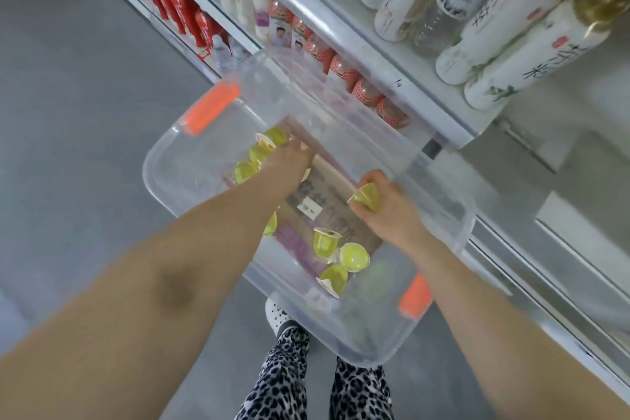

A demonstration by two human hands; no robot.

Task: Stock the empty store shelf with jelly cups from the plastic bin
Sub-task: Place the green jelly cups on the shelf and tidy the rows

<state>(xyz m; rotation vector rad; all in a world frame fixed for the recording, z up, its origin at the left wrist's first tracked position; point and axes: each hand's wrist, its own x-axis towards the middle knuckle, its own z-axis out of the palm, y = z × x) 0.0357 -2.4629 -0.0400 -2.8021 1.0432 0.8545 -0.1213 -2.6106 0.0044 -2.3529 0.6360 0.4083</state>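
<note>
Your right hand (387, 215) is gripping one jelly cup (366, 200) over the plastic bin (163, 160) while your left hand (289, 164) is digging among other cups (274, 138), grip unclear, so you are picking and next needing a lift to the shelf (586, 242).

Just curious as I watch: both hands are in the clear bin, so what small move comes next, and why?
Probably the left hand closes on one of the yellow jelly cups beside it at the far end of the bin. The right hand already grips a cup, so both could then lift out.
</note>
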